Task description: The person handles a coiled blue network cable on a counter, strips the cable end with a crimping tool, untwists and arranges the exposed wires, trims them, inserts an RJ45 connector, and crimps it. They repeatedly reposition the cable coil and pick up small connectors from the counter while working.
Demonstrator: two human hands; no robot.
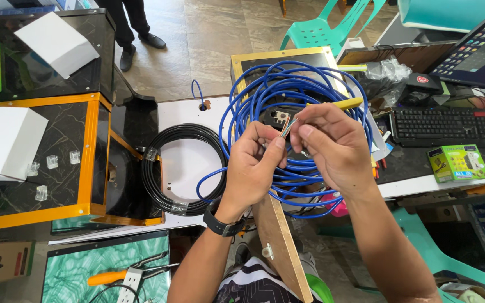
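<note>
My left hand (254, 163) pinches the stripped end of a blue network cable (296, 84), whose thin coloured wires fan out between both thumbs. My right hand (332, 143) touches those wire ends with thumb and forefinger and also holds a yellow-handled tool (346, 102) that sticks out to the right. The rest of the blue cable lies in a large loose coil on the table behind my hands. A black watch sits on my left wrist.
A black cable coil (166, 168) lies left of the blue one. A black keyboard (444, 126), a green box (458, 163) and a screen (478, 53) stand at right. White boxes (4, 143) rest on black-and-orange cabinets at left. Orange pliers (119, 275) lie below.
</note>
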